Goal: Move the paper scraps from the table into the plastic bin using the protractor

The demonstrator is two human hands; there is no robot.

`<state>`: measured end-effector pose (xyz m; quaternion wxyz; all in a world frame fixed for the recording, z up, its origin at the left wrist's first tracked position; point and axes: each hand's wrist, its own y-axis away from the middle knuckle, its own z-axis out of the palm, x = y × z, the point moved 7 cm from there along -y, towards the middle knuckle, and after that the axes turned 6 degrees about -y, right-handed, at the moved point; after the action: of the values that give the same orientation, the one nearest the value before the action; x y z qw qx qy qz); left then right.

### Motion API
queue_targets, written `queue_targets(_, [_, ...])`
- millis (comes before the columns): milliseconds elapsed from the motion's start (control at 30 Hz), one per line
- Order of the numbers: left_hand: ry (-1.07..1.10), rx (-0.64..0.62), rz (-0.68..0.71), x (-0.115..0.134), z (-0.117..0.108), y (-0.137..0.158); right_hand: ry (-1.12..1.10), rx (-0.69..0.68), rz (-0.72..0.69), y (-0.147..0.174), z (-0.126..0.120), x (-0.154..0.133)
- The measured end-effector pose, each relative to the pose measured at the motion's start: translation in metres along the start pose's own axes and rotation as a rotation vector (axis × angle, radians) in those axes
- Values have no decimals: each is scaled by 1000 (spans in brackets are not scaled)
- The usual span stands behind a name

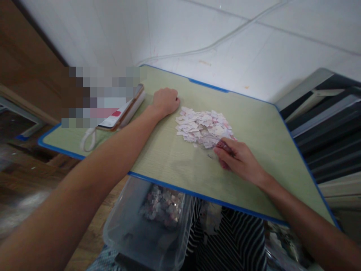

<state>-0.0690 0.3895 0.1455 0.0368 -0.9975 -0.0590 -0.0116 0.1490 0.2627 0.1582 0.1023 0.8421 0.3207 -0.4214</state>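
Observation:
A heap of torn white and pinkish paper scraps (201, 124) lies on the pale green tabletop (166, 150). Just beyond its left edge, my left hand (166, 101) rests on the table in a loose fist; nothing sticks out of it. At the heap's near right edge, my right hand (237, 154) is closed around a small dark-red, mottled item (223, 165). Motion blur and my fingers hide its kind. A thin, greyish see-through streak reaches from it over the scraps, and a short dark curved bit shows beside my fingertips.
A phone (124, 113) leans on a white stand with a strap loop (88, 140) at the left, partly pixelated. Below the table's blue edge stands a clear plastic bin (113, 229) holding shiny scraps. Dark folded frames (332, 128) lean at the right. A cable (208, 48) runs along the wall.

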Motion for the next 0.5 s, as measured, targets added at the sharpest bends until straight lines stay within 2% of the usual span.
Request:
queue_targets(300, [1, 7, 11, 0, 3, -3, 10, -37, 59, -2, -2, 2])
queue_targets(400, [5, 7, 12, 0, 3, -3, -10, -145, 112, -1, -10, 4])
queue_targets(500, [8, 11, 9, 0, 4, -3, -42, -376, 204, 10, -17, 12])
